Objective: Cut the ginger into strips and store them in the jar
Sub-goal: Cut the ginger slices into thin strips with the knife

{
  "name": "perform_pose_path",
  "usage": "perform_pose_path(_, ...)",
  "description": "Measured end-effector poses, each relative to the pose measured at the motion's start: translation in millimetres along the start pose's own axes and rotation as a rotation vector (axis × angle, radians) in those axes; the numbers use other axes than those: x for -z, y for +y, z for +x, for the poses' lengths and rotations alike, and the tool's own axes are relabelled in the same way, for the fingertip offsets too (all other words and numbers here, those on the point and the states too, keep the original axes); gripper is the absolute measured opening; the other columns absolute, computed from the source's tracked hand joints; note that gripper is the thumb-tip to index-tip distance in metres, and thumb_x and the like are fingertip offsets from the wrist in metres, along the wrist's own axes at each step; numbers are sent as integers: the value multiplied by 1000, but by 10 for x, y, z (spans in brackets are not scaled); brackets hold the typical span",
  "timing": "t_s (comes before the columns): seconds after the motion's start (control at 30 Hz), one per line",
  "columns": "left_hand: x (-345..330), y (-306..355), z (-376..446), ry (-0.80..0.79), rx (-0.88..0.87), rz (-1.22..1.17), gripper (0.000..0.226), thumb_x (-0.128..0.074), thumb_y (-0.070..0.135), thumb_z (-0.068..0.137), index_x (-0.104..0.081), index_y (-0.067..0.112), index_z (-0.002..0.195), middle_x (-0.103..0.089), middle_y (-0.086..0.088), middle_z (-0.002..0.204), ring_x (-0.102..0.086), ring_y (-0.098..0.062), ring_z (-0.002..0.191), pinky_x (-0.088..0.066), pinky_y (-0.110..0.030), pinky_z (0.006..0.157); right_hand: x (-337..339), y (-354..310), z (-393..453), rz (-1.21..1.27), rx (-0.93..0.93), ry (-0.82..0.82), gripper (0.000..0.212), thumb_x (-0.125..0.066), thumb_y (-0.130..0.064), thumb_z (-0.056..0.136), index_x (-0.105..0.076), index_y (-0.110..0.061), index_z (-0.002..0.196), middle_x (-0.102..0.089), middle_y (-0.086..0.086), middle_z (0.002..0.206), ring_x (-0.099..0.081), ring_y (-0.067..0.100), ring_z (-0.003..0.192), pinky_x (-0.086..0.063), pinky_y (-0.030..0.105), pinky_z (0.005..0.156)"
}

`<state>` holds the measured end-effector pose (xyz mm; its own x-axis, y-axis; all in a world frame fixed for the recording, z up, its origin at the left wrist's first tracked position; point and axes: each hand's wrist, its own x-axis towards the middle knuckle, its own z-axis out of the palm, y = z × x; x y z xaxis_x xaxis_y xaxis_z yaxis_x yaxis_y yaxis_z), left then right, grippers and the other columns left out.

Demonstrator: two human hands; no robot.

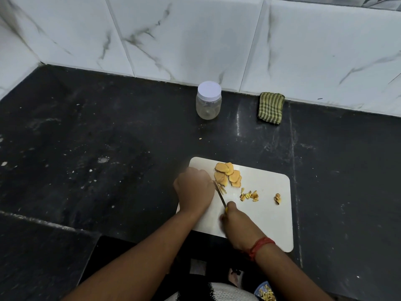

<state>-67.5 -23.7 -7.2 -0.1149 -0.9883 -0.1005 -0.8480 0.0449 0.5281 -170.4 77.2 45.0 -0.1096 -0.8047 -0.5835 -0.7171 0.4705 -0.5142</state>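
A white cutting board [260,213] lies on the black counter [108,148], close to the counter's front edge. The ginger slices [227,174] sit in a pile near the board's far left corner. Thin ginger strips [249,195] lie in the middle of the board. The left hand [194,189] is curled at the board's left edge, touching the slices. The right hand [236,220] grips a knife [220,195]. The jar [208,101], lid on, stands near the back wall, beside a striped cloth [271,107]. Lots of bare counter lies between board and jar.
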Motion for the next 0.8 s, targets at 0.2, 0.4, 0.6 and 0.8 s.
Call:
perform_pose_path(0.2,0,32,-9,-17,15,10,4,-62,36,89,-64,33,91,-36,13,104,-41,-17,111,-22,-36,108,-40,-54,28,186,-89,-12,16,-39,-21,100,-40,-5,101,-51,7,70,-47,16,58,-28,26,46)
perform_pose_path(0.4,3,30,10,-9,22,18,5,-62,36,89,-65,33,91,-38,13,103,-41,-18,110,-22,-37,107,-10,-90,42,100,-65,-25,7,-38,-15,101,-35,-10,99,-44,-3,71,-41,4,59,-23,19,47)
perform_pose_path(0.6,10,44,-12,-33,7,23,9,-61,38,88,-69,33,91,-38,13,106,-41,-18,110,-22,-38,109,44,-63,181,214,-155,-62,14,-43,-22,98,-40,-8,100,-54,11,74,-53,25,64,-40,31,58)
perform_pose_path(0.8,3,51,-49,4,0,4,6,-62,35,88,-67,32,90,-37,12,105,-42,-20,110,-23,-38,110,8,-73,62,70,-87,-7,12,-38,-21,101,-34,-11,100,-53,4,78,-54,22,73,-33,27,55)
